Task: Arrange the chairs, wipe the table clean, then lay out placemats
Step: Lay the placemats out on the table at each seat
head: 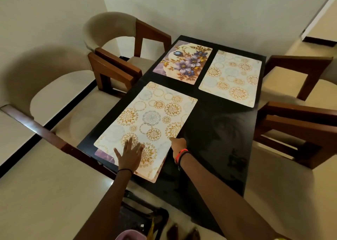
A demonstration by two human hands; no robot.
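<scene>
Black table [218, 130] fills the corner, chairs [113, 44] tucked in on both sides, two mats already laid at its far end: a floral mat [184, 61] and a circle mat [231, 77]. Left hand [130, 154] lies flat and spread, gripping nothing, pressing the near mat [151, 123], probably to pin it while it is squared. Right hand [177, 145] touches that mat's right edge, fingers curled; whether it pinches the edge, I cannot tell. Another mat [104, 155] peeks out beneath, left of the flat palm.

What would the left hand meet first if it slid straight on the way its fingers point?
Only more of the gold-circle placemat the left hand lies flat on. Past its far edge comes bare table, then probably the floral placemat.
</scene>
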